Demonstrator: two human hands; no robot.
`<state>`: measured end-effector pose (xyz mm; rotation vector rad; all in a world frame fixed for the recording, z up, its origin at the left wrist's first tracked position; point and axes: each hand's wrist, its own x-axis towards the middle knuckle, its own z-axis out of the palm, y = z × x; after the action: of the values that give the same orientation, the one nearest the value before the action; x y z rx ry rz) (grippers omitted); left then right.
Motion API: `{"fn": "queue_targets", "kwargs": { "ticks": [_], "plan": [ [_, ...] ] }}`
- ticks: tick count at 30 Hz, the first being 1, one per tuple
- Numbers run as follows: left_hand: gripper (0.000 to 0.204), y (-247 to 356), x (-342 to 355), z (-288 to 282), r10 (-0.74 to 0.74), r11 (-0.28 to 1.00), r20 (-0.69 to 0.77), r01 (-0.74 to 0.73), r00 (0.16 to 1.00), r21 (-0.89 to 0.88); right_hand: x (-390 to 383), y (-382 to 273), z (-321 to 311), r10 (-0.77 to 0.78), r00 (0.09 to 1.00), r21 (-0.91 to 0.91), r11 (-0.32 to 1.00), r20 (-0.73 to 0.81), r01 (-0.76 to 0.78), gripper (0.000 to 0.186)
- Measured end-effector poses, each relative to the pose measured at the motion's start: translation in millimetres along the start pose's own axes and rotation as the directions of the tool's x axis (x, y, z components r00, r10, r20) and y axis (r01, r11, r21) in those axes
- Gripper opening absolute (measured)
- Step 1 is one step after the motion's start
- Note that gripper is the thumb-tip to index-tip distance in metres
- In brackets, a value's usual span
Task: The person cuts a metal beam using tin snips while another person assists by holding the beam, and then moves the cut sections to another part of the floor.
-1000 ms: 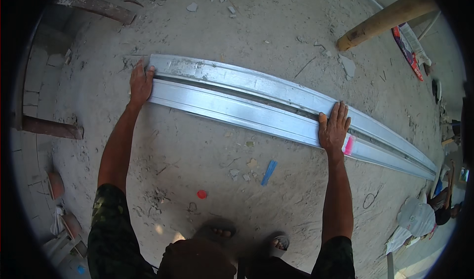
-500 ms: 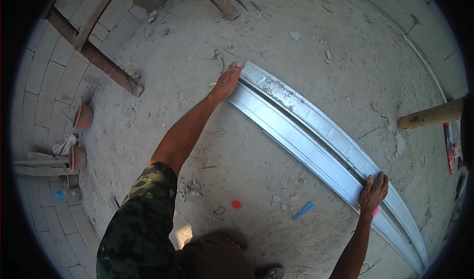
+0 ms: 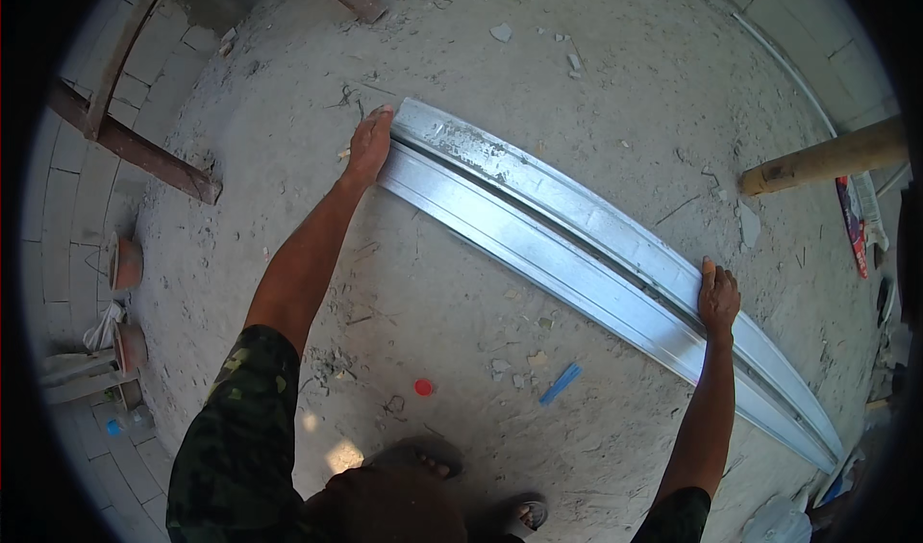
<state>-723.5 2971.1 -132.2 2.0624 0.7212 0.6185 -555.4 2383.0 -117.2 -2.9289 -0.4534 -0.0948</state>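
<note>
Two long silvery metal channels lie side by side on the ground, slanting from upper left to lower right: a far channel (image 3: 586, 214) with its coating flaked near the upper end, and a near channel (image 3: 538, 254). A narrow dark gap runs between them. My left hand (image 3: 368, 147) is set flat against their upper-left ends, fingers straight and close together. Toward the other end, my right hand (image 3: 719, 303) lies over the far channel, its fingers reaching over the outer edge. The undersides of that hand's fingers are hidden.
Near my sandalled feet are a red cap (image 3: 423, 387) and a blue strip (image 3: 561, 384). A round post (image 3: 817, 163) stands at right. A rusty metal frame (image 3: 144, 149) and clay pots (image 3: 126, 262) are along the left block wall (image 3: 77, 206).
My right hand has moved up along the channels, from across the gap to the far channel's outer edge. The left hand stays at the ends. The whole view has shifted.
</note>
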Motion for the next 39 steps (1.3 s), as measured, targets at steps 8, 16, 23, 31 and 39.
{"fn": "queue_targets", "kwargs": {
  "ticks": [8, 16, 23, 31, 39],
  "plan": [
    [0.054, -9, 4, 0, -0.081, 0.994, 0.05, 0.084, 0.995, -0.067, -2, 1, 4, 0.026, 0.999, -0.049, 0.998, -0.046, -0.029, 0.041],
    [0.05, -13, 7, -24, -0.186, 0.973, 0.097, 0.197, 0.978, -0.117, 1, -16, 20, -0.06, 0.982, -0.179, 0.983, -0.178, 0.028, 0.043],
    [0.066, 7, 3, -21, -0.092, 0.993, 0.122, 0.1, 0.988, -0.059, -23, -28, -28, 0.051, 0.996, -0.322, 0.944, -0.078, -0.073, 0.051],
    [0.057, 34, -122, -139, -0.065, 0.998, 0.207, 0.061, 0.976, 0.027, -131, -15, -116, -0.128, 0.965, -0.209, 0.962, 0.229, 0.178, 0.047],
    [0.071, 208, -353, -214, -0.489, 0.765, 0.794, 0.615, 0.362, 0.19, -416, -2, -239, 0.388, 0.684, -0.021, 0.878, 0.618, -0.479, 0.042]
  ]
}}
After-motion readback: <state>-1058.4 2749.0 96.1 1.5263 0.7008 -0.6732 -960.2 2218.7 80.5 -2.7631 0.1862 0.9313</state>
